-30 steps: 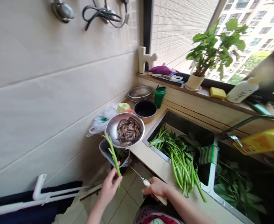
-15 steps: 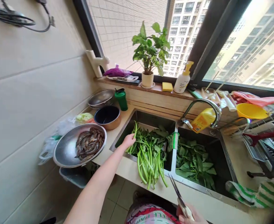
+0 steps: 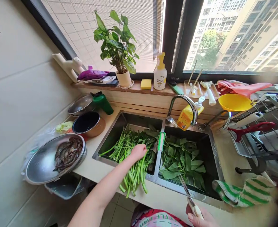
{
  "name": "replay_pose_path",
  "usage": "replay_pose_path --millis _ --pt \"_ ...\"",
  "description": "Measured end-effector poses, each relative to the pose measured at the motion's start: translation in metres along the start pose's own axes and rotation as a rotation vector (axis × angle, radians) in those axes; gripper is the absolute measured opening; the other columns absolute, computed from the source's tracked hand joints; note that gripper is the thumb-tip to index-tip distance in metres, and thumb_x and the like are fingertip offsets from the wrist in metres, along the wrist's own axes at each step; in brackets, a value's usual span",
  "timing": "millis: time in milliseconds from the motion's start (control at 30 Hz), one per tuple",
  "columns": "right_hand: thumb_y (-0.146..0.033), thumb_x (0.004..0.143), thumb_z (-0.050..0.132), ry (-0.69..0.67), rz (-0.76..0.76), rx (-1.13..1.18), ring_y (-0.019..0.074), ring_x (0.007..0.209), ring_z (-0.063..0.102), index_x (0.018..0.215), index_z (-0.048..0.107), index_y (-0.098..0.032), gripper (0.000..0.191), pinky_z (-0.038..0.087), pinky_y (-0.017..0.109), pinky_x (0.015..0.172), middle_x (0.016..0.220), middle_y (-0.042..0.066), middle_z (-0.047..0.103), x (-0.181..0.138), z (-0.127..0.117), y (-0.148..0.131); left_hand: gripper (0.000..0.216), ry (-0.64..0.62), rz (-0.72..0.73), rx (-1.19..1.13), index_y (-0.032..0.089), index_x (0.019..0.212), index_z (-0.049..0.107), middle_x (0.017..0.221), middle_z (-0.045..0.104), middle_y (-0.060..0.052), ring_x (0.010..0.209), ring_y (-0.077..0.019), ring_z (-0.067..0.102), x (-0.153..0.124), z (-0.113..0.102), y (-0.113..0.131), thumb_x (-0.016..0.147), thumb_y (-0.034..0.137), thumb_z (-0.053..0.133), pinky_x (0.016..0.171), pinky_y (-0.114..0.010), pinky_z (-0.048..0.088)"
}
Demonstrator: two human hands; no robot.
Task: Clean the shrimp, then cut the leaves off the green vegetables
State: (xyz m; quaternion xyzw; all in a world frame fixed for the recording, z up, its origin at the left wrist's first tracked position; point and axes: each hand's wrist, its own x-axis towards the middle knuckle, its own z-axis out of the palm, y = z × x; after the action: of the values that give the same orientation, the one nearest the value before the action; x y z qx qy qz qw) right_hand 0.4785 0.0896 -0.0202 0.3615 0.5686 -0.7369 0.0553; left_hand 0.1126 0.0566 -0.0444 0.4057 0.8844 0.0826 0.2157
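My left hand is closed over a heap of long-stemmed leafy greens in the left sink basin. Its fingers curl inward, and I cannot make out what they hold, if anything. The thick green stems hang over the front rim onto the counter. Low on the right, my right hand grips the white handles of a pair of scissors. The blades point up and left, toward the right basin, where loose green leaves lie.
Left of the sink, a metal bowl of shrimp stands by a dark-lined pot and a green bottle. The faucet arches behind the basins. A striped cloth and dish rack are at right.
My left hand has moved right across the greens, away from the stems it held upright at the left. The view has turned right. My right hand still holds the scissors.
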Motion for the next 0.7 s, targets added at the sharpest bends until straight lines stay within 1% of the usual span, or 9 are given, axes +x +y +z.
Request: replay_pose_path --millis 67,133,200,267,300,400,467,600,700 --pt "-0.072 0.055 0.057 -0.036 0.000 0.021 0.0124 0.057 0.034 0.067 0.044 -0.021 0.054 0.031 0.024 0.049 0.061 -0.002 0.036 0.005 -0.012 -0.004 0.016 -0.025 -0.046 0.047 0.016 0.073 0.067 0.083 0.067 -0.014 0.088 -0.0296 0.062 -0.005 0.023 0.024 0.066 0.031 0.069 0.077 -0.038 0.046" --pt "-0.071 0.054 0.058 -0.069 -0.007 0.027 0.0118 0.057 0.033 0.068 0.044 -0.021 0.054 0.031 0.023 0.048 0.060 -0.003 0.035 0.009 -0.024 -0.005 0.020 -0.031 -0.109 0.098 0.012 0.073 0.067 0.084 0.066 -0.019 0.090 -0.0349 0.062 -0.009 0.038 0.036 0.062 0.028 0.073 0.076 -0.043 0.046" --pt "-0.070 0.055 0.058 -0.092 -0.025 0.027 0.0112 0.057 0.032 0.068 0.045 -0.020 0.054 0.032 0.022 0.048 0.061 -0.003 0.035 0.011 -0.035 -0.004 0.025 -0.036 -0.166 0.141 0.009 0.079 0.066 0.088 0.066 -0.018 0.092 -0.0322 0.062 -0.009 0.044 0.041 0.067 0.031 0.070 0.078 -0.045 0.046" --pt "-0.070 0.056 0.058 -0.113 -0.047 0.033 0.0107 0.056 0.032 0.069 0.045 -0.020 0.053 0.032 0.022 0.048 0.061 -0.003 0.036 0.011 -0.044 -0.002 0.026 -0.050 -0.202 0.171 0.008 0.085 0.065 0.090 0.066 -0.016 0.090 -0.0276 0.063 -0.008 0.042 0.043 0.073 0.031 0.065 0.078 -0.045 0.047" --pt "-0.069 0.057 0.059 -0.129 -0.057 0.043 0.0106 0.056 0.033 0.069 0.045 -0.020 0.052 0.032 0.022 0.049 0.062 -0.003 0.036 0.012 -0.048 -0.001 0.024 -0.058 -0.212 0.182 0.007 0.085 0.065 0.089 0.066 -0.016 0.089 -0.0274 0.063 -0.007 0.039 0.044 0.073 0.028 0.065 0.077 -0.044 0.047" --pt "-0.064 0.062 0.059 -0.176 -0.071 0.073 0.0107 0.057 0.034 0.071 0.045 -0.019 0.047 0.033 0.022 0.050 0.063 -0.003 0.037 0.012 -0.055 0.001 0.017 -0.060 -0.214 0.199 0.007 0.079 0.065 0.085 0.066 -0.022 0.085 -0.0340 0.064 0.000 0.020 0.047 0.066 0.016 0.066 0.071 -0.043 0.047" --pt "-0.061 0.062 0.060 -0.185 -0.062 0.088 0.0111 0.058 0.035 0.071 0.045 -0.019 0.045 0.033 0.022 0.051 0.064 -0.003 0.038 0.014 -0.057 -0.001 0.016 -0.035 -0.210 0.197 0.010 0.080 0.065 0.087 0.067 -0.022 0.085 -0.0351 0.063 0.003 -0.002 0.048 0.065 0.016 0.063 0.069 -0.041 0.046" --pt "-0.060 0.058 0.062 -0.184 -0.051 0.081 0.0119 0.059 0.036 0.069 0.046 -0.020 0.045 0.032 0.022 0.051 0.063 -0.003 0.041 0.020 -0.057 -0.005 0.011 0.034 -0.193 0.162 0.016 0.073 0.064 0.079 0.067 -0.012 0.078 -0.0274 0.063 -0.006 -0.058 0.038 0.067 0.023 0.058 0.064 -0.032 0.043" --pt "-0.062 0.057 0.062 -0.192 -0.060 0.089 0.0118 0.058 0.036 0.068 0.047 -0.019 0.047 0.032 0.022 0.050 0.063 -0.002 0.042 0.022 -0.054 -0.004 0.014 0.095 -0.161 0.101 0.017 0.065 0.061 0.064 0.063 -0.004 0.064 -0.0197 0.059 -0.032 -0.100 0.020 0.069 0.029 0.055 0.056 -0.026 0.039"
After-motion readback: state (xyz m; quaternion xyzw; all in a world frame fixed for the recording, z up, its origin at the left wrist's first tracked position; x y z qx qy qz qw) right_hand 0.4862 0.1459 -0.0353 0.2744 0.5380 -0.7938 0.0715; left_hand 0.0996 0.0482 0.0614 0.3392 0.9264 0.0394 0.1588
